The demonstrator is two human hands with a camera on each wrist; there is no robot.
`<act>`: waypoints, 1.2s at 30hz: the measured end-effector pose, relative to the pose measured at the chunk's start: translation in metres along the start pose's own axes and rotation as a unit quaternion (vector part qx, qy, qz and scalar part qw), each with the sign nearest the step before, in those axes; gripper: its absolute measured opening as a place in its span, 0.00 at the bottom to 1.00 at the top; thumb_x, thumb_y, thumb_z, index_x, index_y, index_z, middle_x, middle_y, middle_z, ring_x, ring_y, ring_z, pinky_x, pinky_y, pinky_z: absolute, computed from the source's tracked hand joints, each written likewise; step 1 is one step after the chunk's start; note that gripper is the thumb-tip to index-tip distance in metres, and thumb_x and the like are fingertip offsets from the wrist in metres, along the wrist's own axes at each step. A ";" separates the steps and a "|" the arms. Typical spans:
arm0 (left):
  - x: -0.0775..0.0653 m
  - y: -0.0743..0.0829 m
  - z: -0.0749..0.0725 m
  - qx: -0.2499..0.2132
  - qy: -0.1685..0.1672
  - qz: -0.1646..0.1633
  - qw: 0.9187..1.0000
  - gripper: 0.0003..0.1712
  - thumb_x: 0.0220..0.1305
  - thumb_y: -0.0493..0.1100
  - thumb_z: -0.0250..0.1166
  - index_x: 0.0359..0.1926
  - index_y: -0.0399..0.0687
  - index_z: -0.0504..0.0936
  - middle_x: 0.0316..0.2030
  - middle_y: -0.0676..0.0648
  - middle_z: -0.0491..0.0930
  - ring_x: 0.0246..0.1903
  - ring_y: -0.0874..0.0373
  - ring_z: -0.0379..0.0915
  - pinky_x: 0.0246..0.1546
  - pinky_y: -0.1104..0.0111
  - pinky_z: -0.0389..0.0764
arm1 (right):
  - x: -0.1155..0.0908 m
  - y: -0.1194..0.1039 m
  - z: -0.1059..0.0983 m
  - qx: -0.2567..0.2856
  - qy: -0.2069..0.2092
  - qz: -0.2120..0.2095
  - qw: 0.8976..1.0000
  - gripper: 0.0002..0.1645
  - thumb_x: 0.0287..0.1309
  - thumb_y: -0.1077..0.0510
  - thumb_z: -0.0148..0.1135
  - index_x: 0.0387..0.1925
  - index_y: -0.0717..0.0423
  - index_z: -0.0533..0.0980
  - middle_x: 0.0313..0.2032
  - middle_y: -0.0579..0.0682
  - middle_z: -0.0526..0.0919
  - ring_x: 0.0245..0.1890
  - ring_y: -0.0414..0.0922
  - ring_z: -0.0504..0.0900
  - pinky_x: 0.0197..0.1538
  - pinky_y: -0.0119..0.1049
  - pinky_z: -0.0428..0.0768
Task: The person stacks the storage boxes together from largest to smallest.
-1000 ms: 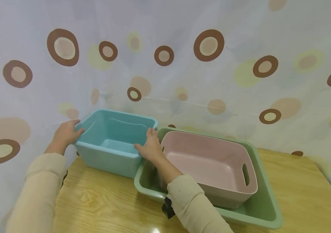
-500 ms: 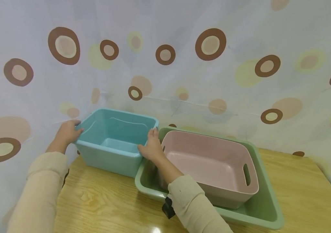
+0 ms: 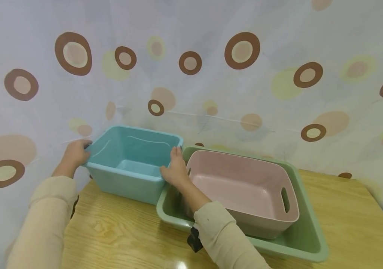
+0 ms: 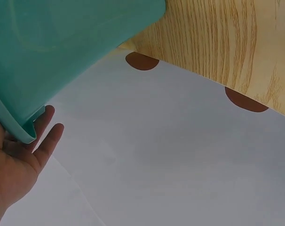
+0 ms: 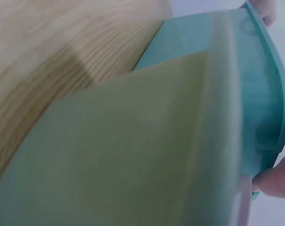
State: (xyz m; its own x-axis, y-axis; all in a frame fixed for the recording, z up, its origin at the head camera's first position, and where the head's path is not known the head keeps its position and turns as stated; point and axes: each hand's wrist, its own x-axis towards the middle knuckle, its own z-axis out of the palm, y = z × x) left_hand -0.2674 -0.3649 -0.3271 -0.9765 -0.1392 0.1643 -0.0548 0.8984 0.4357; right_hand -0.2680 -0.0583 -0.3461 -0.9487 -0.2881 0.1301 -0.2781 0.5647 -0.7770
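A light-blue plastic basin point(image 3: 124, 183) stands at the left of the wooden table. Its left rim is held by my left hand point(image 3: 74, 154). In the left wrist view, the fingers of the left hand point(image 4: 20, 165) reach under the rim lip from outside. My right hand point(image 3: 176, 170) grips the right rim near the front corner, thumb on the inner side. The right wrist view shows a fingertip of the right hand point(image 5: 276, 181) beneath that rim. Right beside the blue basin, a pink basin point(image 3: 235, 186) with handle slots sits inside a larger green basin point(image 3: 312, 231).
The wooden table point(image 3: 110, 228) lies under the basins. A patterned sheet point(image 3: 211, 86) with brown rings hangs behind and to the left. Near the right cuff is a small black object point(image 3: 195, 240). The right forearm crosses over the green basin's front left part.
The left thumb has drawn back slightly from the inside of the blue basin's rim, and the right thumb has shifted a little to the right. The basins look unmoved.
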 end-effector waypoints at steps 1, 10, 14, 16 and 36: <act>-0.001 0.000 0.000 -0.002 0.002 0.000 1.000 0.26 0.57 0.28 0.49 0.58 0.18 0.62 0.55 0.21 0.64 0.56 0.27 0.60 0.58 0.42 0.64 | 0.001 0.000 0.000 0.000 0.002 -0.006 1.000 0.46 0.54 0.61 0.53 0.69 0.69 0.45 0.72 0.62 0.41 0.71 0.55 0.48 0.70 0.45 0.57; -0.001 -0.004 -0.001 -0.005 0.002 -0.003 1.000 0.26 0.58 0.29 0.47 0.59 0.19 0.62 0.55 0.21 0.64 0.56 0.27 0.60 0.58 0.42 0.64 | 0.004 0.000 -0.001 -0.001 -0.005 -0.005 1.000 0.48 0.53 0.60 0.54 0.68 0.75 0.42 0.71 0.68 0.40 0.71 0.56 0.47 0.71 0.44 0.54; 0.002 -0.005 -0.001 -0.014 -0.026 -0.010 1.000 0.29 0.56 0.29 0.44 0.61 0.19 0.59 0.56 0.20 0.62 0.57 0.26 0.60 0.57 0.42 0.66 | 0.004 -0.001 -0.002 -0.004 -0.017 0.017 1.000 0.48 0.55 0.59 0.51 0.68 0.74 0.39 0.71 0.68 0.38 0.72 0.56 0.45 0.72 0.44 0.53; 0.003 -0.005 -0.001 -0.021 -0.035 -0.016 0.999 0.31 0.54 0.29 0.44 0.61 0.20 0.58 0.56 0.19 0.61 0.57 0.26 0.60 0.56 0.42 0.67 | 0.004 -0.001 -0.003 -0.003 -0.021 0.026 0.999 0.48 0.55 0.59 0.51 0.68 0.74 0.38 0.71 0.68 0.37 0.72 0.55 0.44 0.72 0.44 0.52; 0.002 -0.005 -0.001 0.004 0.013 -0.013 1.000 0.25 0.60 0.33 0.53 0.56 0.20 0.67 0.54 0.22 0.67 0.55 0.27 0.62 0.57 0.42 0.65 | 0.009 -0.008 -0.001 0.030 -0.045 0.062 0.997 0.50 0.54 0.65 0.52 0.69 0.69 0.33 0.72 0.63 0.34 0.72 0.55 0.46 0.71 0.45 0.54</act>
State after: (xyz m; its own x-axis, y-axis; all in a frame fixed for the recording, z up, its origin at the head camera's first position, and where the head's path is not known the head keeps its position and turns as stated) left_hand -0.2687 -0.3705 -0.3281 -0.9689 -0.1730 0.1770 -0.0813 0.8979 0.4326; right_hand -0.2744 -0.0647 -0.3383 -0.9573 -0.2882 -0.0228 -0.1472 0.5538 -0.8195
